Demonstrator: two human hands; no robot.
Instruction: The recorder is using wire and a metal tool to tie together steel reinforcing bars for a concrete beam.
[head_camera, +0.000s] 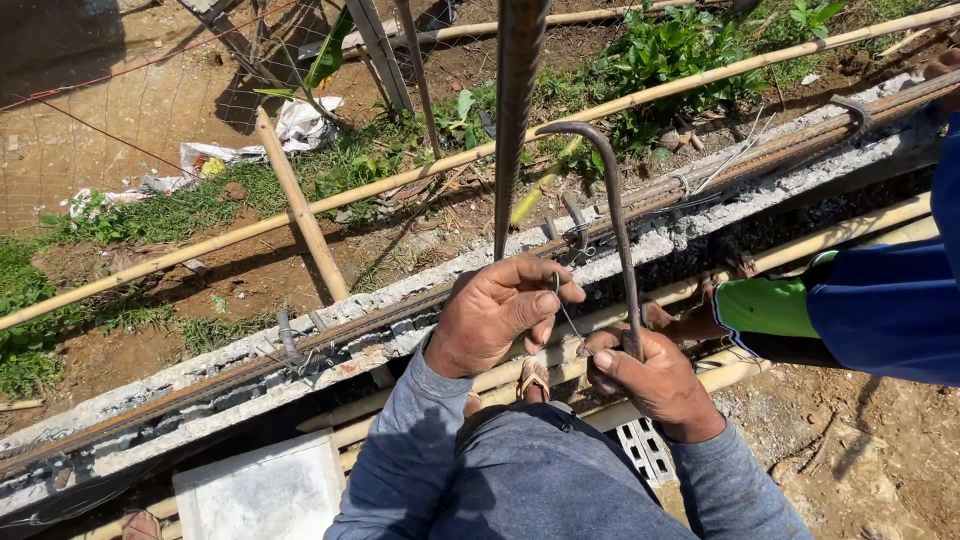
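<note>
**Two hands at the rebar**

Left hand (497, 312) fingers wrap closed around the upright ribbed bar (517, 120). Right hand (645, 375) fingers pinch thin tie wire (570, 322) and clasp the hooked rod (612, 215) just beside it. Behind them runs the concrete beam (330, 340); a co-worker's blue sleeve (885, 305) reaches in nearby.

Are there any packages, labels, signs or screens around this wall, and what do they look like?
No labels, signs or screens show.
White bags: crumpled on the ground beyond the wall, upper left.
White scraps: torn plastic or paper in the grass left of the bags.
White slab: flat and square, lower left; no marking can be seen.
</note>
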